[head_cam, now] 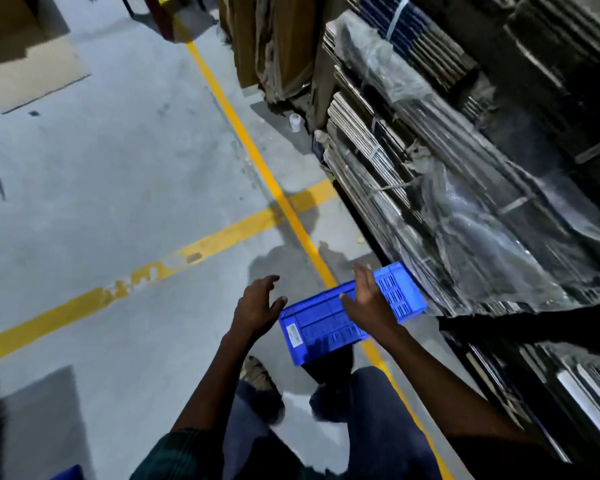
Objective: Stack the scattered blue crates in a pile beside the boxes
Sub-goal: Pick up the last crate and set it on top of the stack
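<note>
A blue plastic crate [323, 323] with slotted sides and a white label lies on the grey floor, across the yellow line, close to the bundles of flattened cardboard. My left hand [257, 306] hovers at the crate's left end with fingers spread, holding nothing. Over the crate's top, my right hand [368, 299] is spread open; I cannot tell whether it touches the crate. A corner of another blue crate [68, 472] shows at the bottom left edge.
Strapped bundles of flattened cardboard under plastic sheet [430, 188] fill the right side. Upright brown cartons [274, 46] stand further back. A small white container [296, 122] sits on the floor. Flat cardboard [35, 74] lies at the far left. My feet are below the crate.
</note>
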A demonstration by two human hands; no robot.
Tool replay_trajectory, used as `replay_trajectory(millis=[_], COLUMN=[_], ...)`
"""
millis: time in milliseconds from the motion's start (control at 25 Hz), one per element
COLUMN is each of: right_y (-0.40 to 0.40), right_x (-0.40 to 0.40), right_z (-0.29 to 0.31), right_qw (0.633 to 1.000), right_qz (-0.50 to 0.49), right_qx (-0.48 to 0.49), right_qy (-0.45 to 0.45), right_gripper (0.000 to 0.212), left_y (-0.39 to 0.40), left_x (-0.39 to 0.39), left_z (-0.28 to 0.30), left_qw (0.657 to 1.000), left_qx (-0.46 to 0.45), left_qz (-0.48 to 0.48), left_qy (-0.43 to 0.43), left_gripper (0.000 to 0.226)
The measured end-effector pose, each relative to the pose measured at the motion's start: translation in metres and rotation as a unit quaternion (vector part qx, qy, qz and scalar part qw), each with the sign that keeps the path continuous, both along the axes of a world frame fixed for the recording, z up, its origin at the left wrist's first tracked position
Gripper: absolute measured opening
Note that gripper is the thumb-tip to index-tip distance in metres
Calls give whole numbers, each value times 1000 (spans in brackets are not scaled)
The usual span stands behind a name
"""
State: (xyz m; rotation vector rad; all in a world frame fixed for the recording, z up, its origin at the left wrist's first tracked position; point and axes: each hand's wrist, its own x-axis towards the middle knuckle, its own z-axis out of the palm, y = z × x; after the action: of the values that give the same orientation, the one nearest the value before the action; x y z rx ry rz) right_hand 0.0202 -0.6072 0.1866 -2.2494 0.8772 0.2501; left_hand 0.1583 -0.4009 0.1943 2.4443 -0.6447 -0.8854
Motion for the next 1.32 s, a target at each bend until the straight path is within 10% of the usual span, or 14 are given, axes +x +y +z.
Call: replay_trajectory(millis=[360,640,920,1320], right_y=[-45,-65,-72,-16], right_x=[62,81,65,63], right_z=[-250,-326,-284,-102], right_qw=[972,921,915,924], right_qz=[155,290,295,335], right_qx=[-19,-54,-50,-9], right_qy=[177,255,270,184], right_gripper=[62,39,27,48], left_y=[-48,-51,-52,-3], left_x=[22,19,4,30], left_z=[-266,-355,-305,-88], left_qw=[984,970,979,993], left_qx=[155,175,122,100], left_qz=[-17,-56,-26,-44], left_qy=[82,160,160,44], left_gripper=[66,44,39,36])
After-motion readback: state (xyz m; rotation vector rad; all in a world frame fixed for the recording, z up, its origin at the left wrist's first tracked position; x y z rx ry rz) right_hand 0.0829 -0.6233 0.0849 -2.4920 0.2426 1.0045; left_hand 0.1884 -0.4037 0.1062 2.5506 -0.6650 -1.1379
